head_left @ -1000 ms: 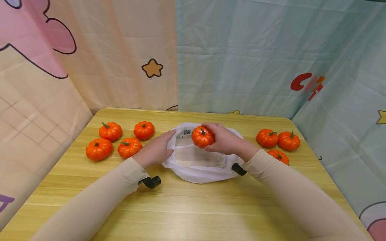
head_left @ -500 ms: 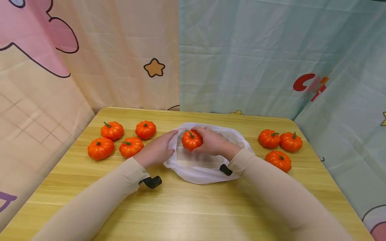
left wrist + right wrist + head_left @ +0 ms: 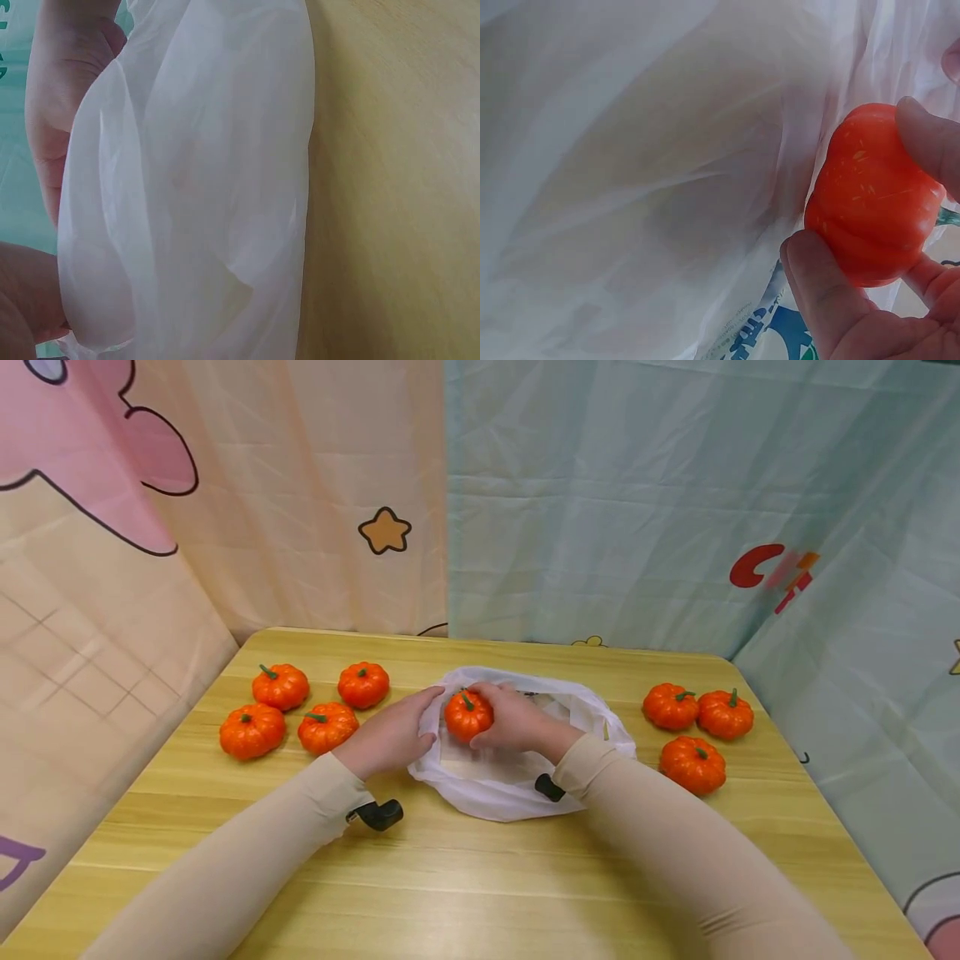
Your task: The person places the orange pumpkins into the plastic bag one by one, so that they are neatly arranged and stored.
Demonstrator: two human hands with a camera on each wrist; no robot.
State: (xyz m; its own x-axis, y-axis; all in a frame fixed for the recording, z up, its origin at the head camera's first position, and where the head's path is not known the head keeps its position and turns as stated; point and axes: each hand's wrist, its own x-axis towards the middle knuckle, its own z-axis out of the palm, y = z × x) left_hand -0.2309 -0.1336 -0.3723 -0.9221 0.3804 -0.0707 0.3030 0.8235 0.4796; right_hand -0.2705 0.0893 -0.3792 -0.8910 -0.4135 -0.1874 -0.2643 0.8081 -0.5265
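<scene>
Over the mouth of a white plastic bag (image 3: 495, 797), my right hand (image 3: 517, 720) holds a small orange pumpkin (image 3: 467, 718). In the right wrist view, thumb and fingers curl round that pumpkin (image 3: 874, 195), whose green stem points right; bag film is close beside it. My left hand (image 3: 390, 733) touches the bag's left rim, its fingers fairly straight and the thumb apart. In the left wrist view, bag film (image 3: 217, 180) covers much of the hand. The bag lies spread on the table, with dark printing visible inside.
Several pumpkins stand at the table's left, one (image 3: 328, 728) close to my left forearm. Three more, including a front one (image 3: 693, 766), sit at the right. The wooden table (image 3: 465, 885) meets printed curtains (image 3: 585, 527) at the back. A black wrist device (image 3: 378, 814) shows below each hand.
My right hand has carried its pumpkin left and slightly down over the bag, towards my left hand. The bag's right rim has spread rightwards. My left hand stays at the left rim.
</scene>
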